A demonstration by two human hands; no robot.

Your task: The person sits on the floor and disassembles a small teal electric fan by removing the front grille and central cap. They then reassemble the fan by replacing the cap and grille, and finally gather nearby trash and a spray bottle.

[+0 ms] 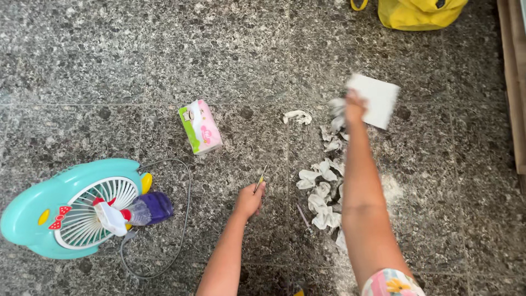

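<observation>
the left hand rests low on the dark speckled stone floor, its fingers closed around a thin stick-like tool with a yellowish part near the grip. the tool's long axis runs on a slant, its free end pointing up and a little to the right, away from the person; what the tip is cannot be made out.

the right hand is stretched far forward, arm nearly straight, and pinches a white sheet of paper by its left edge. the sheet is roughly square, tilted so one corner points down and right, and it lies flat against or just above the floor.

below that arm and to its left, a scatter of crumpled white tissue pieces runs in a loose line up toward the right hand, with one stray piece off to the left. a small tissue pack, pink, white and green, lies between the tool and the upper floor, its long axis slanting. at lower left sits a turquoise toy-like fan with a white grille, a purple bottle lying on it, and a grey cord looping around. a yellow bag shows at the top edge.
</observation>
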